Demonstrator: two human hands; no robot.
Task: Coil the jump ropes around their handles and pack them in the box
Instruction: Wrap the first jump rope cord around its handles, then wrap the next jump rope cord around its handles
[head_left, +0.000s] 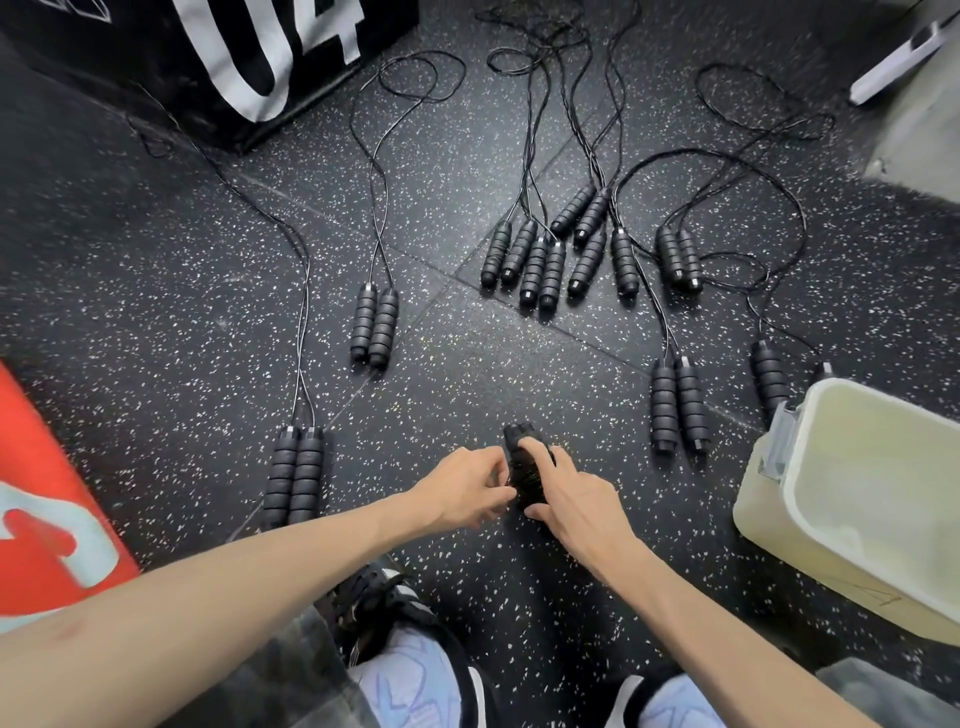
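My right hand (582, 506) grips a pair of black ribbed jump-rope handles (525, 462) with thin black cord wound round them, held just above the speckled floor. My left hand (470, 491) pinches the cord at the bundle's left side. Several more jump ropes lie uncoiled on the floor: one pair of handles at the left (293, 475), one further back (375, 327), a cluster in the middle (545, 257), and a pair to the right (678, 405). The cream plastic box (810, 530) stands open at the right.
A black plyo box (171, 67) with white numbers stands at the back left. A red pad (47, 519) lies at the left edge. My knees and shoes (410, 670) are at the bottom. Loose cords trail toward the back.
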